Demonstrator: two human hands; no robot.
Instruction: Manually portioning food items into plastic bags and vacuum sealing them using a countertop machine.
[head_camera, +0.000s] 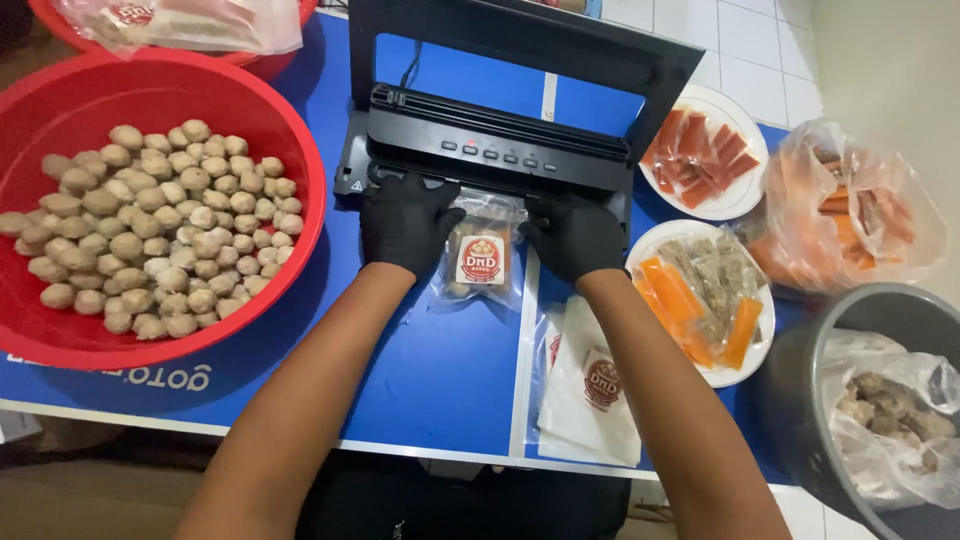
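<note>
Both my hands wear black gloves. My left hand (408, 222) and my right hand (574, 235) press on the two upper corners of a clear filled plastic pouch (480, 262) with a red and white label. The pouch's mouth lies in the slot of a black vacuum sealer (490, 145), whose lid (520, 45) stands raised. The pouch rests flat on the blue table (430, 370) between my hands.
A big red basin (300, 150) of several beige meatballs sits at left. A stack of empty labelled pouches (590, 385) lies near the front edge. At right are two white plates (745, 195) of packed food, a bag of orange sticks (850, 215) and a grey bucket (800, 400).
</note>
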